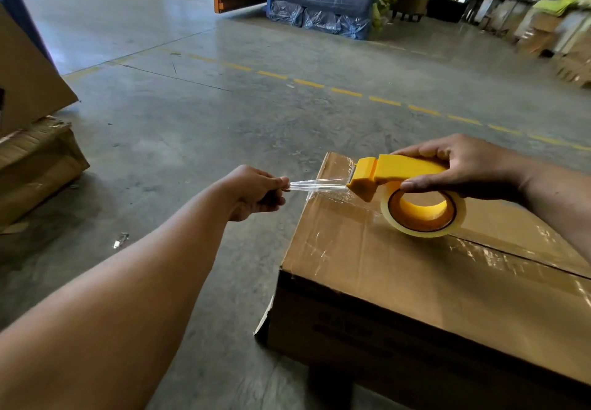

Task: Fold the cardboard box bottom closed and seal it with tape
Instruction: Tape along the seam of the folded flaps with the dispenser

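Observation:
A brown cardboard box [415,285] stands at the lower right with its flaps folded flat, and clear tape shines along the centre seam. My right hand [463,168] grips a yellow tape dispenser [393,173] above the box's far left corner; its clear tape roll [422,209] rests on the box top. My left hand [256,192] is just left of the box edge, fingers pinched on the free end of the clear tape strip [316,184], which is stretched taut between hand and dispenser.
Bare concrete floor with a dashed yellow line [345,91] spreads ahead. Stacked cardboard boxes [35,160] sit at the left. Blue plastic-wrapped bundles [323,0] and cluttered shelves [543,16] stand at the back right. A small scrap [121,239] lies on the floor.

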